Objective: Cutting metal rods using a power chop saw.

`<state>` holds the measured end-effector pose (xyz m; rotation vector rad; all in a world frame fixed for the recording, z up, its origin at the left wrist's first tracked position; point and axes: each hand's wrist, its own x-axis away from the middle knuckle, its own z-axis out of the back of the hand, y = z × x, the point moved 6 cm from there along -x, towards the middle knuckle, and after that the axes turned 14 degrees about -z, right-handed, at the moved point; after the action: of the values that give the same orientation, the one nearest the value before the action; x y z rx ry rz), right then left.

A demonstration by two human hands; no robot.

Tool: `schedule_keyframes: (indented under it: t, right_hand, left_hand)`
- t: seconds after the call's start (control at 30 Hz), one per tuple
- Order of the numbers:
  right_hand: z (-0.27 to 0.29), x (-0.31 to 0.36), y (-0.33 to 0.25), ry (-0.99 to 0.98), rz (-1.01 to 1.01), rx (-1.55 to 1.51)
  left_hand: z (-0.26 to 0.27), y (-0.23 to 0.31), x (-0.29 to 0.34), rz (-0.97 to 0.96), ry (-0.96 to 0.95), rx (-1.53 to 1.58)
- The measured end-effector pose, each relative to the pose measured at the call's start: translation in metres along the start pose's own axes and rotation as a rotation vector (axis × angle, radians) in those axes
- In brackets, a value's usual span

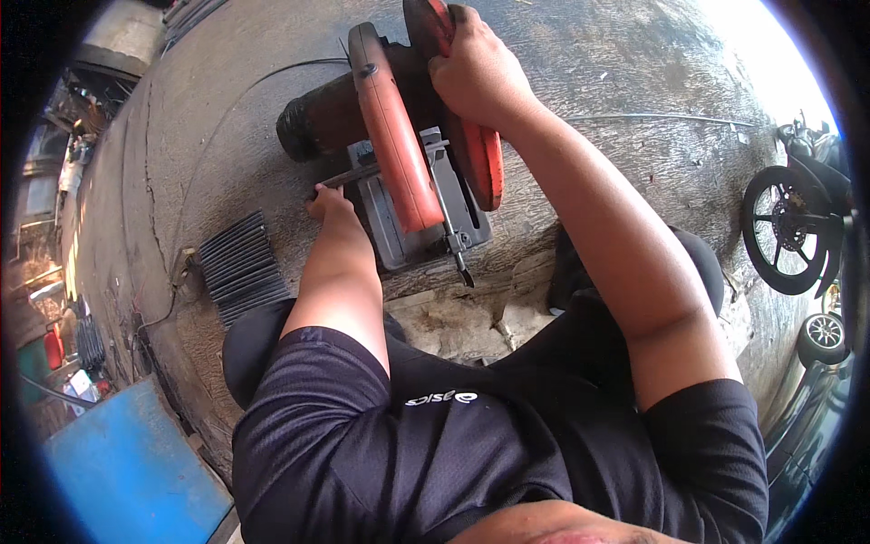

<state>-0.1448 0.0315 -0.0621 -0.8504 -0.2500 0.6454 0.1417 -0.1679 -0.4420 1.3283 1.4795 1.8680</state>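
A red and black cut-off saw [403, 172] stands on the ground in front of me, its grey metal base [385, 222] toward my knees. My right hand [480, 72] is closed over the top of the saw's red blade guard [478, 168]. Low on the saw's left side, my left hand [331, 201] pinches the end of a thin metal bar [362, 172]. That bar runs across the base, behind the orange-red handle, toward the vise [437, 150]. Its far end and the blade's edge are hard to make out. A threaded clamp screw [458, 240] sticks out toward me.
A bundle of dark metal bars [243, 263] lies left of the saw, beside my knee. The saw's cord [263, 80] curves over the concrete. A blue panel [136, 467] is at lower left. A motorcycle wheel [787, 231] and a dark car [820, 408] stand at right.
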Motion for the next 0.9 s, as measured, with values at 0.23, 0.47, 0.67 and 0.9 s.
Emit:
schedule_keyframes:
  t: [0.23,0.47,0.67,0.9]
  right_hand:
    - [0.002,0.002,-0.007,-0.013,0.058,0.009]
    - [0.004,0.004,-0.006,-0.002,0.052,-0.028]
    - [0.005,0.006,-0.012,0.031,0.148,0.052]
    - [0.004,0.006,-0.013,-0.006,0.146,0.042]
  left_hand:
    - [-0.002,0.018,0.025,-0.059,-0.020,-0.124]
    - [0.000,0.018,0.050,0.103,0.121,0.063]
    - [0.003,-0.003,0.028,0.159,0.118,0.190]
    - [-0.002,-0.020,0.014,0.178,0.116,0.271]
